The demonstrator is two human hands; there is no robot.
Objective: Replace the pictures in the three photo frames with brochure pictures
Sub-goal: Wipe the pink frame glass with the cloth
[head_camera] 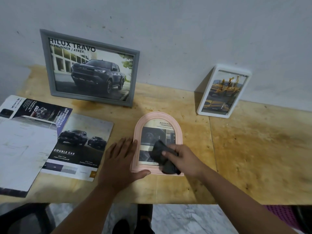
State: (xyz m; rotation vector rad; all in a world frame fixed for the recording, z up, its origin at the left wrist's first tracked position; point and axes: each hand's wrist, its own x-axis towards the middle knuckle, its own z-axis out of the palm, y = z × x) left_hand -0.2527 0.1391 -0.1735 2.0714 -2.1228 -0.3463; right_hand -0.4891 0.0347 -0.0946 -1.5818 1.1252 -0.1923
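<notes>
A pink arched frame (157, 144) lies flat on the wooden surface (253, 149), near the front edge. The left hand (119, 161) rests open against the frame's left side, fingers straight, thumb along its near edge. The right hand (183, 157) grips a dark cloth (163, 157) pressed on the frame's glass, over a brochure picture inside. Far left, a grey frame (89, 68) holding a truck picture leans on the wall. Far right, a white frame (223, 92) holds yellow vehicle pictures. Brochures (76, 146) lie left.
</notes>
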